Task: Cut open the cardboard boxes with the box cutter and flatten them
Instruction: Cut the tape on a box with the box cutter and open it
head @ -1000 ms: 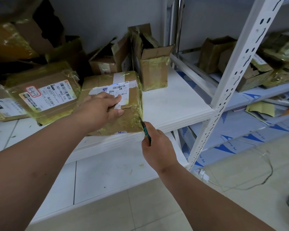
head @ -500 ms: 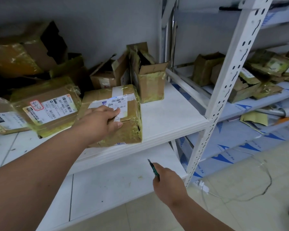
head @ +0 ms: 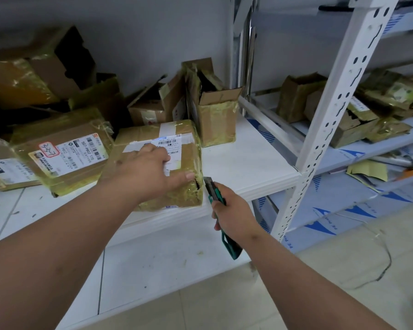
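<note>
A taped brown cardboard box (head: 177,136) with a white shipping label lies flat near the front edge of the white shelf (head: 248,167). My left hand (head: 148,172) rests on its top, fingers spread and fairly straight, thumb along the near right corner. That corner shows a dark slit in the tape. My right hand (head: 231,210) grips a green box cutter (head: 214,189), whose blade tip sits right at the slit on the box's near right corner. The cutter's handle end sticks out below my fist.
More taped boxes crowd the shelf: a labelled one (head: 62,151) at left, an opened upright box (head: 215,108) behind, others at the back. A white perforated upright (head: 329,129) stands at right, with a second rack of torn boxes (head: 358,125) beyond. A lower shelf (head: 167,265) lies beneath.
My right hand, which had dropped below the shelf edge half a second ago, has risen again and brought the cutter blade back to the box's near right corner. My left hand stays on the box.
</note>
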`<state>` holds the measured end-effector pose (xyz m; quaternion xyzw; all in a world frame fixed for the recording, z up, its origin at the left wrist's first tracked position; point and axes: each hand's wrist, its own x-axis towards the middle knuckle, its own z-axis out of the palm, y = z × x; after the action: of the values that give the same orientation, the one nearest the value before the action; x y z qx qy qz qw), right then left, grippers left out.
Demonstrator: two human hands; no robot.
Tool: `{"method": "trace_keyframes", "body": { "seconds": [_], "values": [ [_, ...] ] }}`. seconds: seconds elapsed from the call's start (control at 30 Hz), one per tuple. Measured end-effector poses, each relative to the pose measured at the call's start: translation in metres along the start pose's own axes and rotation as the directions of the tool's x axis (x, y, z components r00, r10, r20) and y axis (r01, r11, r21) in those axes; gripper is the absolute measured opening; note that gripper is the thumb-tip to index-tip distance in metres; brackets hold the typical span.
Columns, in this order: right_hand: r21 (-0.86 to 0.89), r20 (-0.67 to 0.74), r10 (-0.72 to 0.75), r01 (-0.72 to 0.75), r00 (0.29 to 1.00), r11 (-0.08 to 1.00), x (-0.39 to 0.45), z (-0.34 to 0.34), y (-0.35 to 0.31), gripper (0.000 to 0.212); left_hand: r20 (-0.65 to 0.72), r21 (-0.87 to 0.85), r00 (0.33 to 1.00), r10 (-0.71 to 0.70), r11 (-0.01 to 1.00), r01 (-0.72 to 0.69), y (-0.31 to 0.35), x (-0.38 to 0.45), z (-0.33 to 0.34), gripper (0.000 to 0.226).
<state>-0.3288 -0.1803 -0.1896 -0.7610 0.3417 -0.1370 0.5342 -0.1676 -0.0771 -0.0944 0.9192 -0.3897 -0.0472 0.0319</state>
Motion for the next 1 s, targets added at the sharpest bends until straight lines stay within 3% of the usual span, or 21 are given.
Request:
{"method": "trace_keyframes", "body": {
  "seconds": [0.13, 0.23, 0.43, 0.87, 1.0],
  "values": [
    [0.064, 0.126, 0.054, -0.062, 0.991, 0.996, 0.006, -0.012, -0.019, 0.031, -0.056, 0.061, 0.998, -0.008, 0.998, 0.011, 0.012, 0.0, -0.001, 0.076],
    [0.037, 0.222, 0.054, -0.064, 0.973, 0.997, 0.007, -0.021, -0.027, 0.026, -0.051, -0.03, 0.998, 0.031, 0.999, -0.033, -0.004, 0.001, -0.004, 0.065],
    [-0.027, 0.312, 0.108, -0.105, 0.944, 0.994, 0.019, -0.015, -0.038, 0.02, 0.073, -0.007, 0.987, 0.146, 0.989, -0.145, -0.032, 0.004, -0.004, 0.092],
    [0.001, 0.418, 0.075, -0.083, 0.905, 0.997, 0.008, -0.024, -0.029, 0.02, 0.063, -0.146, 0.982, 0.18, 0.975, -0.169, -0.037, 0.008, -0.001, 0.095],
    [0.0, 0.526, 0.058, -0.068, 0.848, 0.998, -0.004, -0.018, -0.029, 0.023, 0.047, -0.175, 0.987, 0.153, 0.974, -0.143, -0.031, 0.005, -0.003, 0.083]
  ]
}}
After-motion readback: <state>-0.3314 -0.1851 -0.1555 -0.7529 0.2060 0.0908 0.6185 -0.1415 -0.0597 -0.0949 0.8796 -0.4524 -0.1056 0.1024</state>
